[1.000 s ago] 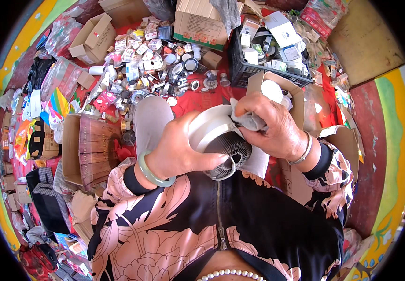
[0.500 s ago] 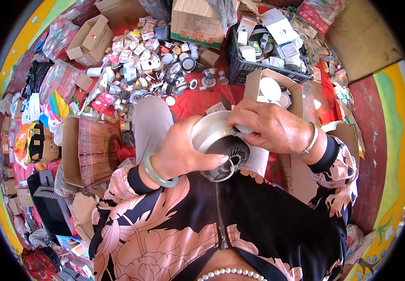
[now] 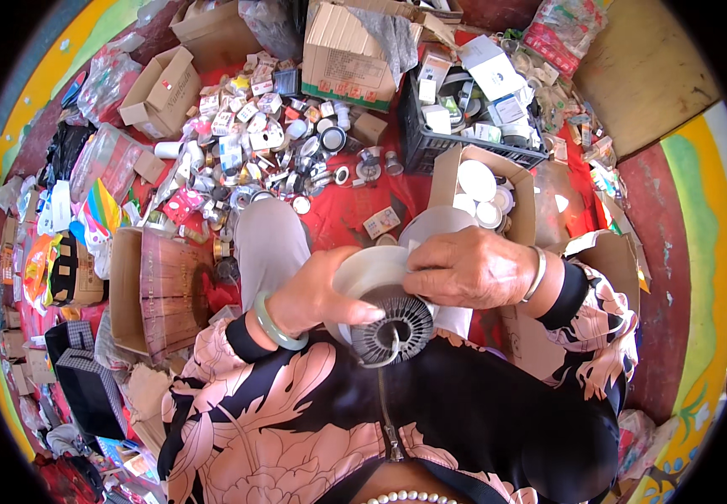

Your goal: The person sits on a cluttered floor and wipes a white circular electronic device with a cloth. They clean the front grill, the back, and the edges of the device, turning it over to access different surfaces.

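Observation:
In front of my chest I hold a round LED downlight (image 3: 393,329), with a white ring-shaped body and a dark finned heat sink that faces me. My left hand (image 3: 317,296) is closed around the downlight's left side, the thumb lying across the edge of the fins. At the opposite side of the white body, my right hand (image 3: 481,270) is closed in a pinch. What its fingertips grip is hidden behind them. Both grey-trousered knees show beyond the lamp.
A cardboard box (image 3: 521,189) of round white lamps stands beyond my right hand, with a black crate (image 3: 431,153) of boxed goods behind it. Loose lamp parts (image 3: 284,151) are heaped on red cloth ahead. An open carton (image 3: 128,290) stands at my left.
The downlight has moved lower, toward my chest, and its finned end now faces me more directly. My right hand has come down with it, fingers still pinched at its side.

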`<state>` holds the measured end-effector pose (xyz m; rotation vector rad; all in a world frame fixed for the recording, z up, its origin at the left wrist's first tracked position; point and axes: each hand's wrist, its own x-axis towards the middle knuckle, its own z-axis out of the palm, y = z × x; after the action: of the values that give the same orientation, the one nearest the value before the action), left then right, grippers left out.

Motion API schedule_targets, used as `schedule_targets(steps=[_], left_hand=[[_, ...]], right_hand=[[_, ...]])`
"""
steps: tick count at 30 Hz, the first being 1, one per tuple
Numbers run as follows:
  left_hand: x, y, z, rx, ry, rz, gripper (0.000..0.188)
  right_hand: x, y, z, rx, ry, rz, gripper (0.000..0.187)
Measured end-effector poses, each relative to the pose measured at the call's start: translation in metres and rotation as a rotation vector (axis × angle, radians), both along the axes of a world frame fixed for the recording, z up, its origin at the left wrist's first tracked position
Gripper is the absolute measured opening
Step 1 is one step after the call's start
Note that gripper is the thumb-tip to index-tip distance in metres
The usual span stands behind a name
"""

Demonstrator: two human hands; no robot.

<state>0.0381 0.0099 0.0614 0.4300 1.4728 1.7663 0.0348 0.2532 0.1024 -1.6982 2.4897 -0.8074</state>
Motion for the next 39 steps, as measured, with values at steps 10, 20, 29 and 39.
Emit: schedule_targets(steps=[10, 20, 29, 39], left_hand=[[-0.001, 0.001, -0.008, 0.122, -0.138, 0.029, 0.062], [-0.018, 0.002, -0.019, 0.168, -0.100, -0.145, 0.061], [-0.009, 0.003, -0.024, 0.121, -0.140, -0.137, 0.055], [-0.003, 0.002, -0.021, 0.093, -0.125, -0.104, 0.050]], right_hand=[[0.001, -0.001, -0.007, -0.148, -0.085, -0.116, 0.022], [-0.002, 0.005, 0.018, 0.155, 0.475, 0.167, 0.035], [0.008, 0.003, 0.014, 0.259, 0.168, 0.162, 0.023], [0.018, 0.006, 0.005, 0.179, 0.111, 0.096, 0.017]])
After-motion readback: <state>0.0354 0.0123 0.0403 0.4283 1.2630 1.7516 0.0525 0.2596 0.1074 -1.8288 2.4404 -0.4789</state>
